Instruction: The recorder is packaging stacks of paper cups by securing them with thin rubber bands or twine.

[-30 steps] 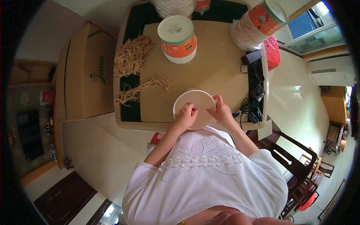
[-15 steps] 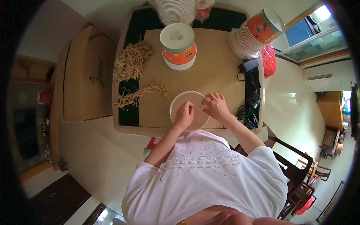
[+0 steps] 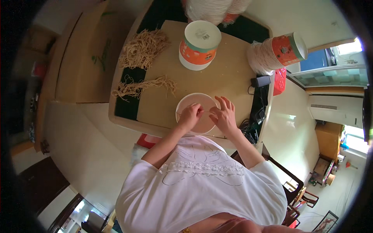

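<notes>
Over a round white paper bucket [image 3: 195, 99] at the table's near edge, my two hands hold a thin tan string [image 3: 207, 112] stretched between them. My left hand [image 3: 190, 117] is closed, thumb and fingers pinched on one part of it. My right hand [image 3: 224, 115] pinches the string between thumb and forefinger, its other fingers raised and apart. Left of the bucket lies a loose bundle of tan strings [image 3: 149, 87]. Farther back is a bigger tangled heap of the same strings [image 3: 143, 48]. Part of the bucket's near side is hidden by my hands.
Upside-down orange-and-white paper buckets [image 3: 198, 54] stand behind the open one. More nested buckets lie at the right edge [image 3: 278, 52] and far edge [image 3: 211, 9]. A black adapter [image 3: 260, 81] and cables [image 3: 248, 130] lie on the right. A large cardboard box [image 3: 87, 58] stands left.
The view has tilted, shifting the whole scene. My right hand's upper fingers are more raised and spread, and the string between my hands shows more plainly.
</notes>
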`<state>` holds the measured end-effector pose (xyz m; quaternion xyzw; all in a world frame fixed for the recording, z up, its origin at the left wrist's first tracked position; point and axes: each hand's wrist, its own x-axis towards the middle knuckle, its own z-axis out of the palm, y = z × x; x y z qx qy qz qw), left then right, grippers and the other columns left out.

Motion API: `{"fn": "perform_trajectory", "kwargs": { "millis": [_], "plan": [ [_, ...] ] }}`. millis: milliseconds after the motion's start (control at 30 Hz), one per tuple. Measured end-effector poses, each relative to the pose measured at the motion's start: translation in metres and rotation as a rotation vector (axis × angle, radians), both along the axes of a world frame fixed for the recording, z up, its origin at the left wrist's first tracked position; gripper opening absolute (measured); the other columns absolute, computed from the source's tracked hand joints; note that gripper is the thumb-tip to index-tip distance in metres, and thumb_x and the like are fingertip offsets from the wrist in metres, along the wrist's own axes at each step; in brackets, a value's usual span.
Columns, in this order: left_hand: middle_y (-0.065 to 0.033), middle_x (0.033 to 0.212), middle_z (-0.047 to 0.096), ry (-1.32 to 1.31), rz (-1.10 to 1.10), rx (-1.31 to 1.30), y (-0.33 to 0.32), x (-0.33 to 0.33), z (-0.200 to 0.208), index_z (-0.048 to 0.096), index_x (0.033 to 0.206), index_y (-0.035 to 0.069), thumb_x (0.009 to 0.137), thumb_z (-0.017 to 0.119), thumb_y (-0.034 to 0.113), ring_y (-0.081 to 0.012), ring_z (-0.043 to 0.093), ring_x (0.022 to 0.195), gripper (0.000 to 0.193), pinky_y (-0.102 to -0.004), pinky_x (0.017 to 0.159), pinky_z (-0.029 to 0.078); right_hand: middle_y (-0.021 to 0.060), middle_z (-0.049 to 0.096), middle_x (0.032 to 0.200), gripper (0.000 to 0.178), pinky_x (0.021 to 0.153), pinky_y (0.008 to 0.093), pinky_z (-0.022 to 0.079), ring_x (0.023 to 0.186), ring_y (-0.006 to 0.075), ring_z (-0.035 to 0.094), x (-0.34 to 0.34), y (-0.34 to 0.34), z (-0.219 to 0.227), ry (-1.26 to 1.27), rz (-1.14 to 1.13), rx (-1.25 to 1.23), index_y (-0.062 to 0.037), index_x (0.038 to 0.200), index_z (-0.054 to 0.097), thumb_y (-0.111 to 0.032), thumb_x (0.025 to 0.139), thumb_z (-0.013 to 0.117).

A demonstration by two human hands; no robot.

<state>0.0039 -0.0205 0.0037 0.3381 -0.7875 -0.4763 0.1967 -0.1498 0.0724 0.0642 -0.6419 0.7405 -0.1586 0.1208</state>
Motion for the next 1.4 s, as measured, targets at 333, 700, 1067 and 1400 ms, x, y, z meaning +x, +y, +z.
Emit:
{"fn": "perform_trajectory", "kwargs": {
  "millis": [333,700,1067,1400],
  "plan": [
    [-0.0133,0.075,0.059,0.07,0.037,-0.032,0.0,-0.002,0.005,0.054,0.077,0.003,0.076,0.064,0.008,-0.0315,0.06,0.072,0.011,-0.0414,0.064,0.048,0.0083,0.054,0.117,0.009,0.096,0.048,0.034,0.117,0.0296,0.046,-0.011,-0.013,-0.013,0.037,0.11,-0.054,-0.0116,0.076,0.065,-0.013,0.068,0.067],
    [-0.013,0.085,0.059,-0.146,0.121,-0.232,-0.002,-0.002,-0.019,0.053,0.083,0.004,0.073,0.062,0.005,-0.0307,0.059,0.081,0.013,-0.0413,0.07,0.049,0.0074,0.058,0.105,0.011,0.089,0.0417,0.041,0.104,0.0262,0.054,-0.012,-0.001,-0.003,0.066,0.048,0.151,-0.0102,0.082,0.065,-0.013,0.071,0.065],
    [-0.0106,0.091,0.06,0.011,-0.168,-0.254,0.01,-0.028,-0.006,0.065,0.082,0.009,0.075,0.061,0.009,-0.0304,0.056,0.093,0.009,-0.0418,0.081,0.045,0.0168,0.063,0.088,0.014,0.062,0.0381,0.05,0.076,0.0322,0.064,-0.008,0.015,-0.006,-0.547,-0.185,-0.064,-0.0036,0.099,0.06,-0.002,0.086,0.056],
    [-0.0138,0.08,0.063,0.15,-0.244,0.046,0.014,-0.017,0.009,0.062,0.079,0.002,0.08,0.066,0.011,-0.0301,0.062,0.077,0.01,-0.0376,0.069,0.049,0.0165,0.064,0.085,0.008,0.063,0.0388,0.05,0.074,0.0353,0.062,-0.002,0.016,-0.018,-0.525,-0.299,-0.001,-0.0047,0.091,0.06,-0.005,0.084,0.059]
  ]
}}
